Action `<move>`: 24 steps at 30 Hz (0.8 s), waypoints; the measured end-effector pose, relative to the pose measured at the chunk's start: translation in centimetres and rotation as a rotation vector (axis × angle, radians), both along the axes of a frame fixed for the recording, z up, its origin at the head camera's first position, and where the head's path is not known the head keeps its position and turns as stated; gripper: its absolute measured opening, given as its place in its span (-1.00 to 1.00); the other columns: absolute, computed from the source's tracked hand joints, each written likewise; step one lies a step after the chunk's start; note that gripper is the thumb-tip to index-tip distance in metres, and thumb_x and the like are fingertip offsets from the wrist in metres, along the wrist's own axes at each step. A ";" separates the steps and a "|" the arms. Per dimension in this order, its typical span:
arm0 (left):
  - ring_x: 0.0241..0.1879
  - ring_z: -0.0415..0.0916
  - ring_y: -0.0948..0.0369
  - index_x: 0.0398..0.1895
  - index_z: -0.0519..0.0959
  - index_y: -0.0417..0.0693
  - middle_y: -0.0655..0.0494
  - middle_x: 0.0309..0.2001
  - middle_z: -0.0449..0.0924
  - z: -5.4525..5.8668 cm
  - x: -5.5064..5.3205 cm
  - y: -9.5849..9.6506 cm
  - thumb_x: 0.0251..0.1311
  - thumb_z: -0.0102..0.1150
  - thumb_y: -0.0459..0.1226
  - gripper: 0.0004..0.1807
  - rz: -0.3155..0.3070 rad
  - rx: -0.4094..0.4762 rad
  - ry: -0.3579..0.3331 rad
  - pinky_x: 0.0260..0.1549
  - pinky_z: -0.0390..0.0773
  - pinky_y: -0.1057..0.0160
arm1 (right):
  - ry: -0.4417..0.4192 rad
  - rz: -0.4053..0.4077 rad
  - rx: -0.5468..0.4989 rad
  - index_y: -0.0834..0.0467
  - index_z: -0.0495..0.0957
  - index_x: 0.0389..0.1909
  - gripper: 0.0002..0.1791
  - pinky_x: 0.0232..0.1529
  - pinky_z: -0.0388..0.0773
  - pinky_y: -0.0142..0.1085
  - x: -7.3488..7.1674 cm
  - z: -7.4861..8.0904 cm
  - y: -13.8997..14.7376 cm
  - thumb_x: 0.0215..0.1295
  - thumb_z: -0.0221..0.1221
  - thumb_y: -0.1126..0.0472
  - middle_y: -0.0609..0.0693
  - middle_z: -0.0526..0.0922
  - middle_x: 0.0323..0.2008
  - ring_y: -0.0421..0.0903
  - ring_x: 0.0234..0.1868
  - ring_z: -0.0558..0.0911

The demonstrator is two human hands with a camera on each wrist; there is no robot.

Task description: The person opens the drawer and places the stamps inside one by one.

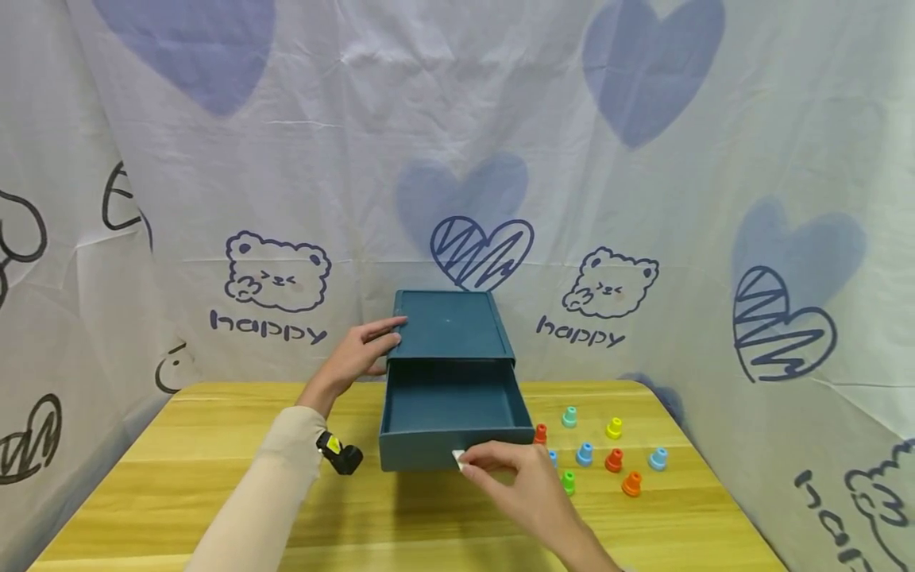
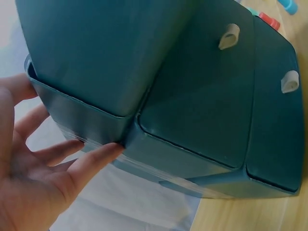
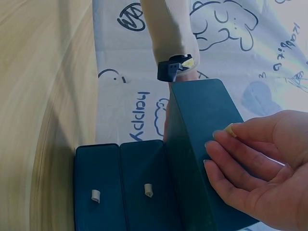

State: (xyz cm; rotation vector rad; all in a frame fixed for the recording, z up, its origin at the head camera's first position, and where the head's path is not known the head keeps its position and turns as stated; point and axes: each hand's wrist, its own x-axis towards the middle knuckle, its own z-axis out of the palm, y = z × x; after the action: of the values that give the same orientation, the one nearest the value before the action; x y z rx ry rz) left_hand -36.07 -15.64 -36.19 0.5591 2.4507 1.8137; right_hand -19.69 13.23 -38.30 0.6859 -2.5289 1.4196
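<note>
A dark teal drawer cabinet (image 1: 450, 322) stands on the table, its top drawer (image 1: 418, 451) pulled out. Nothing lies on the part of the drawer's floor that shows. At the drawer's front, my right hand (image 1: 525, 485) pinches the small white pull tab (image 1: 458, 458) between thumb and index finger. My left hand (image 1: 353, 353) rests its spread fingers against the cabinet's left side near the top, as the left wrist view also shows. Two lower drawers, closed, carry white loop tabs; one is the middle drawer (image 3: 144, 207), the other the bottom drawer (image 3: 98, 216).
Right of the cabinet, several small coloured cone-shaped pieces stand on the wooden table (image 1: 343, 524), among them an orange piece (image 1: 632, 484), a yellow piece (image 1: 614, 428) and a light blue piece (image 1: 658, 458). A patterned white cloth (image 1: 443, 119) hangs behind and at both sides.
</note>
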 end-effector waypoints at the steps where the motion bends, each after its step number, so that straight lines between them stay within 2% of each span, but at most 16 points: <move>1: 0.54 0.19 -0.28 0.58 0.29 0.02 -0.20 0.62 0.11 0.1 0.0 0.0 0.58 0.00 -0.08 -0.41 0.001 0.005 -0.011 0.26 0.52 -0.30 | 0.000 -0.001 0.005 0.00 0.81 -0.21 -0.92 -0.11 0.74 -0.45 0.1 0.0 0.0 0.31 0.39 0.15 -0.08 0.85 -0.21 -0.30 -0.24 0.76; 7: 0.55 0.17 -0.27 0.59 0.29 0.04 -0.17 0.62 0.12 0.5 0.1 -0.2 0.55 0.05 -0.07 -0.39 0.011 0.017 -0.070 0.28 0.51 -0.27 | -0.006 0.014 0.009 -0.04 0.81 -0.21 -0.92 -0.11 0.71 -0.50 0.3 -0.3 0.1 0.31 0.39 0.12 -0.11 0.85 -0.21 -0.29 -0.22 0.77; 13: 0.58 0.15 -0.20 0.60 0.26 0.07 -0.11 0.64 0.09 0.8 0.2 -0.3 0.53 0.10 -0.07 -0.36 -0.005 0.034 -0.110 0.31 0.48 -0.28 | -0.013 0.024 0.001 -0.02 0.81 -0.20 -0.91 -0.12 0.70 -0.52 0.4 -0.3 0.1 0.32 0.39 0.12 -0.11 0.85 -0.20 -0.27 -0.21 0.77; 24: 0.59 0.11 -0.22 0.62 0.22 0.10 -0.11 0.66 0.05 0.7 0.2 -0.2 0.54 0.07 -0.05 -0.34 -0.020 0.028 -0.120 0.35 0.44 -0.27 | -0.008 0.039 0.007 0.00 0.80 -0.20 -0.90 -0.11 0.69 -0.53 0.6 -0.4 0.2 0.33 0.38 0.13 -0.12 0.85 -0.21 -0.28 -0.21 0.77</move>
State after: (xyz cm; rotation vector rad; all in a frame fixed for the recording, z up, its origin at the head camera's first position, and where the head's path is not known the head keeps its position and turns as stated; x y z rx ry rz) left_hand -35.88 -15.83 -35.47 0.4605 2.3376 1.8208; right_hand -19.14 13.42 -38.73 0.7366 -2.5413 1.4293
